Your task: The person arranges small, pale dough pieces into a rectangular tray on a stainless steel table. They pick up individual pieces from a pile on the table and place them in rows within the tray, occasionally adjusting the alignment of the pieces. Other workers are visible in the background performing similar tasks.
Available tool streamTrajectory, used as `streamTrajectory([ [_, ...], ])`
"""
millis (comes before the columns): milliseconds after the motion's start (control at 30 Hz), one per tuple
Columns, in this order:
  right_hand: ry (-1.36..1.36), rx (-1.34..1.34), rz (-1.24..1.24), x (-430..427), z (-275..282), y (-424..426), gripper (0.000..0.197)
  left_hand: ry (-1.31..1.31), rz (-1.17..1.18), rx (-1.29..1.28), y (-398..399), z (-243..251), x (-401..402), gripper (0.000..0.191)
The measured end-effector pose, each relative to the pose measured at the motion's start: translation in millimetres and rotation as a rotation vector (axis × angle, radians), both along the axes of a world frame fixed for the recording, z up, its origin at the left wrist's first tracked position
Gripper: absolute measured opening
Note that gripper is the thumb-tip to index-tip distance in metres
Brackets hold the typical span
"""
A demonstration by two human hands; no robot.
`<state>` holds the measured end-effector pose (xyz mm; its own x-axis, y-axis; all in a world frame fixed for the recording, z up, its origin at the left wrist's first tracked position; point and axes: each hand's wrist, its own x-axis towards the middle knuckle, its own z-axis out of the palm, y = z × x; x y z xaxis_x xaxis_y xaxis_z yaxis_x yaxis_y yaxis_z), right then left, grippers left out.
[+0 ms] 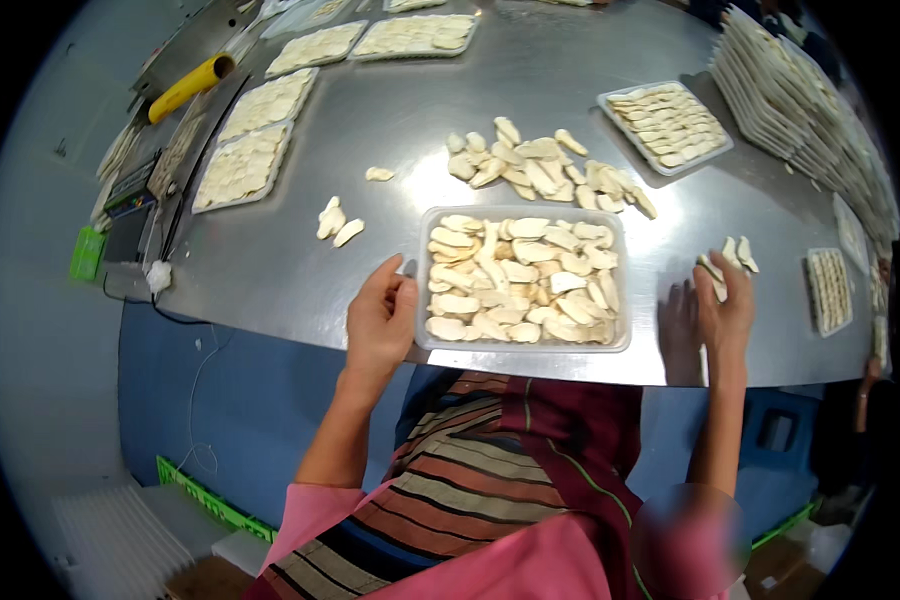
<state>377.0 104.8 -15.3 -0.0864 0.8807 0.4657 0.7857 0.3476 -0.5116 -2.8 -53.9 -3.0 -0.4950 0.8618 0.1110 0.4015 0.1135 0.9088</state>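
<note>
A clear plastic tray [523, 351] filled with pale slices, apparently mushroom, sits before me near the front edge of the steel table. Beside its left rim is my left hand [381, 319], fingers curled and thumb close to the rim. Whether it grips the rim is unclear. My right hand [726, 311] reaches down over a few loose slices [736, 253] right of the tray. One slice [711, 277] lies at its fingertips, and I cannot tell if it is held. Behind the tray spreads a loose heap of slices [544, 165].
Filled trays line the left side [244, 165] and back [416, 36] of the steel table [390, 112]. Another filled tray [667, 127] stands right of the heap, near tall stacked trays [787, 97]. A digital scale [131, 229] and a yellow tube [187, 88] are at left.
</note>
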Motion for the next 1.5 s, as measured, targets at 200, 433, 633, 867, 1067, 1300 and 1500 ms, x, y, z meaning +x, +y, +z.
streamTrajectory([
  [200,0.273,-0.338,0.135,-64,-3,-54,0.018,0.111,-0.015,-0.052,20,6,8,0.035],
  [433,0.404,-0.194,-0.109,-8,2,-38,0.02,-0.062,0.08,0.076,16,-18,-10,0.031],
  [633,0.045,-0.198,-0.378,82,-9,10,0.035,0.156,0.244,0.115,3,-15,-9,0.027],
  [867,0.282,-0.157,-0.061,18,7,18,0.027,0.501,0.35,0.124,-6,-23,-11,0.02],
  [1067,0.035,-0.166,0.079,-3,26,44,0.014,0.545,0.326,0.104,0,-19,-7,0.016],
  [1300,-0.335,-0.258,0.129,-42,29,67,0.02,0.553,0.326,0.069,0,-16,-6,0.015],
  [1500,0.049,-0.47,0.054,-32,32,72,0.015,0.537,0.345,0.074,-1,-12,-1,0.014],
])
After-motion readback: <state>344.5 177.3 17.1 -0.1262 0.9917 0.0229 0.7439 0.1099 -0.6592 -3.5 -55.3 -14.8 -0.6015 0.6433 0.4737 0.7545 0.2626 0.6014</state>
